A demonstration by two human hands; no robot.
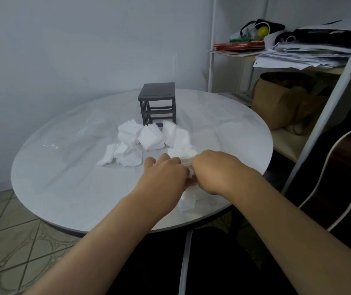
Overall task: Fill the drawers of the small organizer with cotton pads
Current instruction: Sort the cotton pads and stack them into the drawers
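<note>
Whitish object (188,166) mostly hidden between left hand (166,174) and right hand (218,170); both curl round it, fingertips out of sight

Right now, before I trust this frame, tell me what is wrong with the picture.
Head view: dim, bluish light; the pads wash out to near-flat white; small glints at the left of the table; the wide lens slants the right shelf post; the left hand and right hand grip a pale thing, too smeared to name.
</note>
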